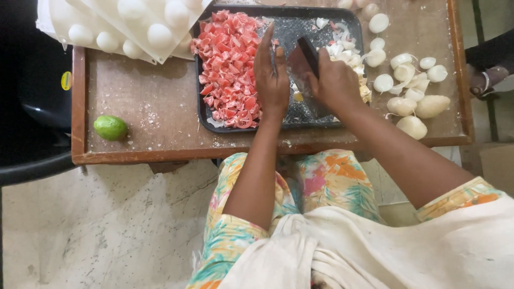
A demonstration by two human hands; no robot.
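I see soft, even daylight across the bench (144,101), bright with no hard glare. Shadows are faint, just thin dark edges under the black tray (278,127). The white onions (412,80) at far right look slightly washed out. The left edge falls into deep shadow. Focus is fair overall, fine detail a bit smeared.

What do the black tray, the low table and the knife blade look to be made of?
Tray: dark, likely coated metal or plastic; thin raised rim, speckled matte floor. Low table: wood, going by the brown grain and raised edge strip, its finish worn and dusty. Knife in the right hand: dull grey blade, probably steel; dark handle, material unclear. The left hand rests beside it.
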